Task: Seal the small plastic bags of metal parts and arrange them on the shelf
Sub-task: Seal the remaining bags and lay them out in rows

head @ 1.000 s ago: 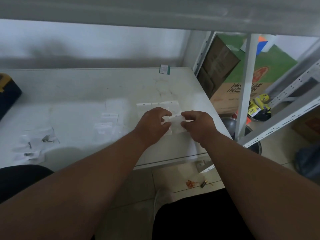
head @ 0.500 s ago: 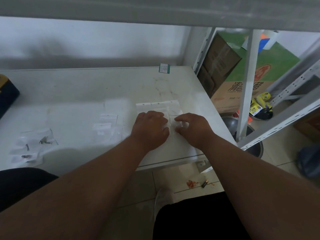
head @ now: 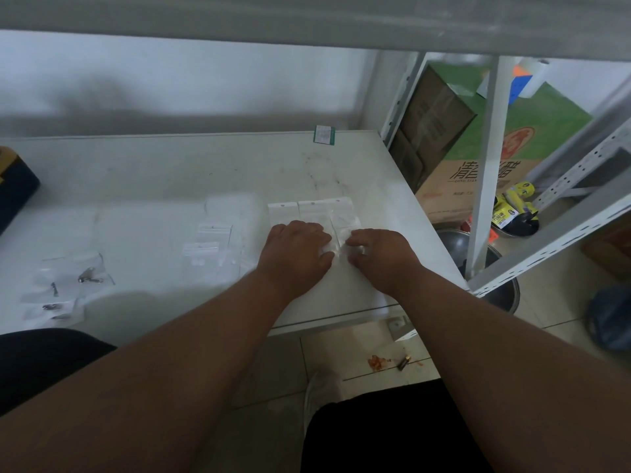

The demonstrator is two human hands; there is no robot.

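On the white shelf board (head: 170,172), my left hand (head: 295,250) and my right hand (head: 382,257) press a small clear plastic bag (head: 338,249) flat against the surface, fingertips meeting over it. Most of that bag is hidden under the hands. Just beyond them three small bags lie side by side in a row (head: 312,210), white header strips pointing away. Several empty bags (head: 208,245) are stacked to the left. Far left, loose bags with dark metal parts (head: 66,288) lie near the front edge.
A dark case (head: 13,192) sits at the far left edge. A green-edged label (head: 324,134) lies at the back. An upright white post (head: 485,172) and cardboard boxes (head: 478,148) stand to the right. A shelf level hangs overhead (head: 307,22).
The bag was held up between both hands; now it is down on the board just below the row, and both hands press on it.
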